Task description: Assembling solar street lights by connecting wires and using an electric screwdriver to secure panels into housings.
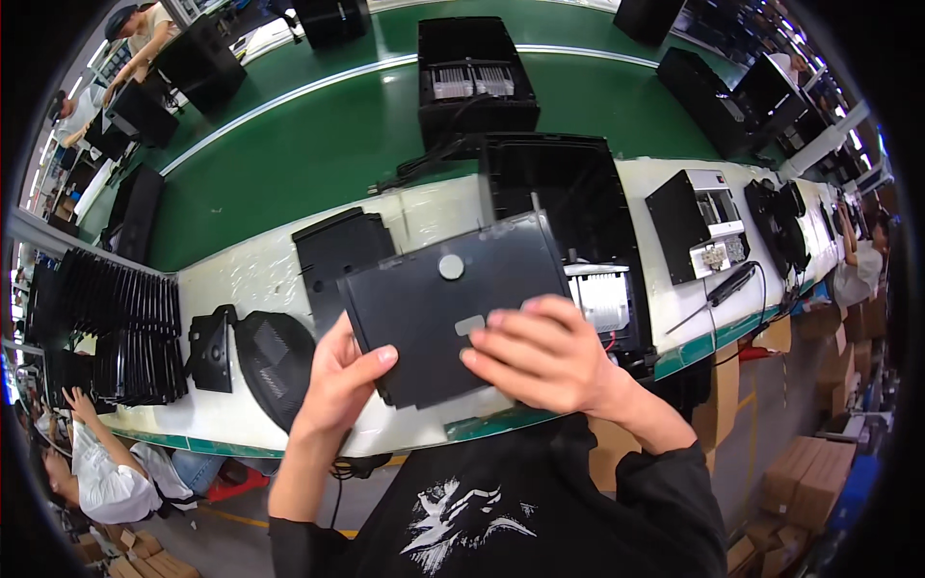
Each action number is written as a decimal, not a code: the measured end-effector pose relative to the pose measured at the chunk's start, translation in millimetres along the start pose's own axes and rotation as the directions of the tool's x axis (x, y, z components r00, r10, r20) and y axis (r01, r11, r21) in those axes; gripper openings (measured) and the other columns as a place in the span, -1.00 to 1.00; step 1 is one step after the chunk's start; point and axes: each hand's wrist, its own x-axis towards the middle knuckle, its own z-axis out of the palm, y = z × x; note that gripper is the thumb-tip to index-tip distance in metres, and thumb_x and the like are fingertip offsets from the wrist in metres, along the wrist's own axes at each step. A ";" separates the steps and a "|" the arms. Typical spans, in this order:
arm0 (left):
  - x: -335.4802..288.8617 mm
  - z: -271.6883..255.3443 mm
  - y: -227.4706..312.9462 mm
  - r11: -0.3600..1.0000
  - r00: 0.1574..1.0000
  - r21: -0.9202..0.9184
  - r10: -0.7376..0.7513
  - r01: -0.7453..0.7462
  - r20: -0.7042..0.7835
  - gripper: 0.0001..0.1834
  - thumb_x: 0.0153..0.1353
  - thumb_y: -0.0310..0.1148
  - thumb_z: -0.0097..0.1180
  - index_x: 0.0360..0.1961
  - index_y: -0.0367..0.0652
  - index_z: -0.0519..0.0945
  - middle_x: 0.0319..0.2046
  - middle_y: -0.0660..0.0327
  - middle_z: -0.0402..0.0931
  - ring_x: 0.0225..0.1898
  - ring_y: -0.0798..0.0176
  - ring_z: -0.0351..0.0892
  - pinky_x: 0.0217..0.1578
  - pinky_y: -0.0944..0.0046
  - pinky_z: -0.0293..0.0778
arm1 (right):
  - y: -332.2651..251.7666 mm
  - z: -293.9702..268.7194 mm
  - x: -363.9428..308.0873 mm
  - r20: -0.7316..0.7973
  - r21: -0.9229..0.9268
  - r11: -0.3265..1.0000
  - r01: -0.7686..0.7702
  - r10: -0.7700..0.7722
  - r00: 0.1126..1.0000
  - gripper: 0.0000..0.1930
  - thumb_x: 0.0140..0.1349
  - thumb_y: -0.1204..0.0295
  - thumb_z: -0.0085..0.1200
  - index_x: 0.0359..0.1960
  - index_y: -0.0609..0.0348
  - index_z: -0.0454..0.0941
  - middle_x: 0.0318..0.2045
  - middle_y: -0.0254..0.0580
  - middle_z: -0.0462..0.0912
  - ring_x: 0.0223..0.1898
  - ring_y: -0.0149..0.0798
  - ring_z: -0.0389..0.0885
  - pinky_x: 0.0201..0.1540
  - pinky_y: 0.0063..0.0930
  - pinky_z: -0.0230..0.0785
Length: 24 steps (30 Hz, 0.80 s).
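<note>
My left hand (339,374) grips the lower left edge of a flat black panel (414,323), thumb on its face and fingers behind. The panel is tilted above the workbench and bears a round silvery disc (450,267) and a small grey rectangular patch (468,326). Across the panel's right part lies my right hand (547,356), its fingers stretched out and fingertips beside the grey patch. Behind the panel stands an open black case (554,169) with a white finned part (602,299) inside. Another black plastic panel (337,246) lies partly covered behind the held one.
Stacked black panels (125,328) stand at the left, near a rounded black cover (275,356). To the right are a black-and-white module (703,226) and a black screwdriver-like tool (734,282) with a cable. Another black case (472,82) stands beyond the bench. Other people work left and right.
</note>
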 end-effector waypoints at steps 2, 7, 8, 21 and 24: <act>20.9 14.8 3.2 0.993 0.995 0.075 0.094 -0.094 0.016 -0.46 0.09 -0.55 0.11 0.12 -0.31 0.27 0.01 0.12 0.40 0.05 0.27 0.39 0.08 0.27 0.29 | 14.6 -22.2 -6.7 0.018 0.157 0.943 -0.292 0.293 0.956 -0.48 -0.09 0.25 0.29 -0.04 0.12 0.51 0.07 -0.05 0.41 0.11 -0.12 0.34 0.10 -0.20 0.20; 82.9 51.1 13.2 0.949 0.969 0.301 0.017 -0.094 0.248 -0.44 0.11 -0.53 0.12 0.15 -0.28 0.24 0.01 0.19 0.39 0.01 0.35 0.38 0.04 0.31 0.32 | 63.0 -39.3 -63.3 -0.116 0.604 0.416 -0.679 0.889 0.442 -0.14 -0.10 0.51 0.32 0.25 0.31 0.07 0.10 0.03 0.33 0.14 -0.20 0.32 0.20 -0.31 0.13; 96.1 60.5 15.6 0.918 0.958 0.393 -0.067 -0.051 0.280 -0.44 0.12 -0.52 0.12 0.16 -0.26 0.24 0.00 0.21 0.39 0.00 0.37 0.38 0.03 0.32 0.33 | 66.9 -47.0 -64.3 0.011 0.801 0.215 -0.558 0.927 0.374 -0.28 -0.01 0.59 0.24 0.20 0.34 0.15 -0.01 -0.04 0.45 0.02 -0.27 0.43 0.13 -0.41 0.22; 141.9 69.1 -58.3 0.878 0.943 0.349 0.323 -0.328 0.076 -0.62 0.27 -0.47 -0.26 0.10 -0.24 0.40 -0.14 0.29 0.46 -0.09 0.44 0.35 0.06 0.42 0.17 | 95.4 -22.7 -108.6 0.006 0.753 0.275 -0.598 0.906 0.424 -0.55 0.11 0.62 0.12 0.08 0.38 0.34 -0.22 -0.23 0.57 -0.21 -0.43 0.50 -0.07 -0.57 0.33; 138.8 66.6 -60.1 0.869 0.943 0.371 0.322 -0.327 0.077 -0.63 0.26 -0.48 -0.25 0.08 -0.24 0.40 -0.16 0.29 0.47 -0.10 0.45 0.35 0.06 0.41 0.17 | 95.8 -14.6 -112.1 -0.020 0.747 0.294 -0.597 0.907 0.421 -0.54 0.11 0.62 0.13 0.08 0.37 0.35 -0.23 -0.23 0.57 -0.21 -0.43 0.50 -0.08 -0.56 0.33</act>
